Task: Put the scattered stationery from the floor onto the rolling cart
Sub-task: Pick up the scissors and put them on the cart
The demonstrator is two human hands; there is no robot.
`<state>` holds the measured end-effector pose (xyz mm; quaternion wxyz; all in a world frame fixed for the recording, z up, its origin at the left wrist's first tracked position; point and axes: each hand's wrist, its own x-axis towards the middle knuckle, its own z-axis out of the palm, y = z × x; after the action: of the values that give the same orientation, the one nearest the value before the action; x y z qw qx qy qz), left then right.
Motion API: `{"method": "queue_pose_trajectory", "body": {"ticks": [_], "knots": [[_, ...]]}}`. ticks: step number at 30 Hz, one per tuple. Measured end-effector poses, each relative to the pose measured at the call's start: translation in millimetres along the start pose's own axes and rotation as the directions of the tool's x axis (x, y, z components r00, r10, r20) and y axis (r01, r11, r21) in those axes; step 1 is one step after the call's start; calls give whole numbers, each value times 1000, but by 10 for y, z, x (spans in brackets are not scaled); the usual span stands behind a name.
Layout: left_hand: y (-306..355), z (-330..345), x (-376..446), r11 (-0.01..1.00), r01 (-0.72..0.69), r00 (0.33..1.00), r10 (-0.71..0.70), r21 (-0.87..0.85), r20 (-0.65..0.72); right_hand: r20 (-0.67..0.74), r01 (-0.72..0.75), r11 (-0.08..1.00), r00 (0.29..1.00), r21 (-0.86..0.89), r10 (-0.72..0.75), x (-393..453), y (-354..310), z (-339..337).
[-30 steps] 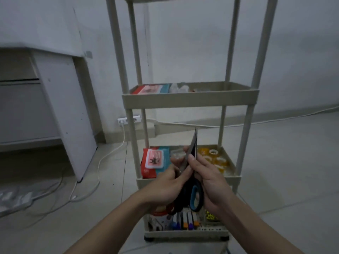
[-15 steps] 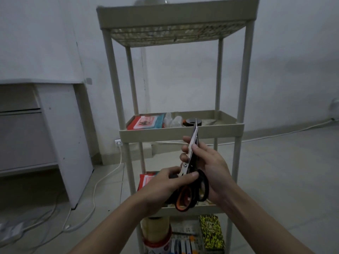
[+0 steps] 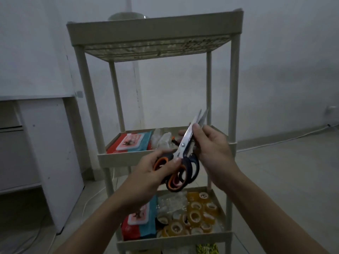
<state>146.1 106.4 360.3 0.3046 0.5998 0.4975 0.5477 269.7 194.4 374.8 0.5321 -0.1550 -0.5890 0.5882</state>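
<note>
Far left there's a white cabinet [image 3: 45, 153] against the wall, nothing to do with this. Next over is the rolling cart [image 3: 156, 32], a tall beige thing with several tiers, and both hands are up in front of its second tier.

The left hand [image 3: 146, 178] has its fingers curled round the handle end of the scissors [image 3: 183, 154], thumb pressed near the pivot. It looks like two pairs bunched together, one with orange and black loops, one darker, though I can't swear to that. The right hand [image 3: 211, 145] pinches the blades higher up, thumb on the steel.

So the scissors are in the air, just in front of the tier holding the red and teal packet [image 3: 132, 142] and some clear wrapped bits. The long axis runs steeply from lower left up to the right, tips pointing up and away toward the wall, handles down toward the person.

If I were setting these down, I'd keep the blades closed, tip the whole lot flat, and slide it in handles first on the bare right part of that tier. The tier below is already stuffed with tape rolls [image 3: 194, 217].
</note>
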Motion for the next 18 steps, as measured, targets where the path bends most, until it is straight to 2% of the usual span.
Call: {"method": "queue_pose_trajectory", "body": {"ticks": [2,4,6,9,11,13,15,18], "knots": [[42,-34,149,999,-44,998,44,5,-51,-21,128,957,990,-260,-138,127,-91,-108],[75,-84,325,997,-59,993,62,40,-97,-22,292,819,937,-494,-348,243,-130,-268],[92,-131,515,997,-47,990,54,59,-131,42,448,639,837,-625,-545,343,-153,-405],[139,-145,782,999,-26,987,33,48,-156,180,595,315,626,-740,-759,510,-182,-539],[172,-110,936,999,-30,987,36,45,-156,234,613,151,501,-776,-833,589,-207,-584],[185,-54,1067,998,-15,988,25,65,-155,261,572,18,402,-820,-877,650,-217,-630],[179,10,1157,995,15,988,1,98,-153,255,485,-49,367,-873,-895,699,-200,-675],[167,101,1235,974,64,989,-33,218,-144,195,459,9,395,-888,-898,762,-144,-716]]}}
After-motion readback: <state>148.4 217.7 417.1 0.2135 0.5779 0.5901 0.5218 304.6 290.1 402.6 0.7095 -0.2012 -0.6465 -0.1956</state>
